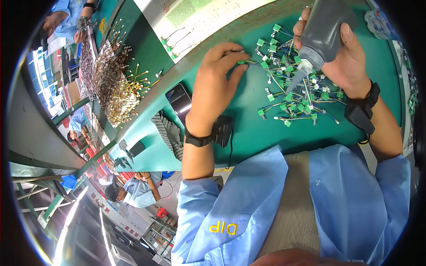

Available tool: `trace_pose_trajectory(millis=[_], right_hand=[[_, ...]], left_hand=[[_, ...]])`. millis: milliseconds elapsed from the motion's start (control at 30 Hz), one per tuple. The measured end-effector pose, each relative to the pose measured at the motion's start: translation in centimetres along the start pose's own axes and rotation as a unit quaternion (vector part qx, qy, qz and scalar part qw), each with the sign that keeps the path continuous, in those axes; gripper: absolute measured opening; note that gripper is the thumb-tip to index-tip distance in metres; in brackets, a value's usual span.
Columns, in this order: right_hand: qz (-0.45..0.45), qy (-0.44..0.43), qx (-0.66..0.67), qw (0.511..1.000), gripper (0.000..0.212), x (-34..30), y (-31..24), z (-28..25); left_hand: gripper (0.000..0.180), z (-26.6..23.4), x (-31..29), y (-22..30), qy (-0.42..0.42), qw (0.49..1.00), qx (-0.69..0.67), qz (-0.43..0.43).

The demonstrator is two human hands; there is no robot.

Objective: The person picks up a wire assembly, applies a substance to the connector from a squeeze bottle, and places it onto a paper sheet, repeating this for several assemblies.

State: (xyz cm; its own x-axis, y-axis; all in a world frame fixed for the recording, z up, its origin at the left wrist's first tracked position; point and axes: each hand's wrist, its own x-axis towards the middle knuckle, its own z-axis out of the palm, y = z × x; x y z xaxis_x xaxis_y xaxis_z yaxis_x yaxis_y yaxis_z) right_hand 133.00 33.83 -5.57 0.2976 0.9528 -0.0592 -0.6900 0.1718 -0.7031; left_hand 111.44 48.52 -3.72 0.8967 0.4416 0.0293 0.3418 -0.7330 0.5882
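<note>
Your left hand (214,84) pinches a green wired connector (242,62) between its fingertips, upper centre of the frame, while your right hand (350,66), apart from it at upper right, is wrapped around a dark grey squeeze bottle (323,33), nozzle angled down-left over a pile of green connectors (301,104). That pile lies between your hands on a green work mat (255,137). A phone (181,101) rests left of your wrist; bundled wire harnesses (111,82) and co-workers occupy the room at left.
</note>
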Motion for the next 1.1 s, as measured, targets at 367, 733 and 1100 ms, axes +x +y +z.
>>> trace_pose_trajectory(millis=[367,733,1100], right_hand=[[0.009,0.006,0.03,0.999,0.06,0.0,0.2,-0.9],[-0.038,-0.013,-0.002,0.999,0.056,0.0,0.8,-0.2],[0.091,-0.047,-0.062,0.993,0.067,-1.1,0.0,-0.1]], left_hand=[[0.015,-5.9,-7.2,0.5,0.082,0.926,-0.339,-0.145],[0.017,3.6,-4.7,1.6,-0.116,0.823,-0.535,-0.154],[0.02,4.0,-4.3,-0.2,-0.137,0.815,-0.56,-0.059]])
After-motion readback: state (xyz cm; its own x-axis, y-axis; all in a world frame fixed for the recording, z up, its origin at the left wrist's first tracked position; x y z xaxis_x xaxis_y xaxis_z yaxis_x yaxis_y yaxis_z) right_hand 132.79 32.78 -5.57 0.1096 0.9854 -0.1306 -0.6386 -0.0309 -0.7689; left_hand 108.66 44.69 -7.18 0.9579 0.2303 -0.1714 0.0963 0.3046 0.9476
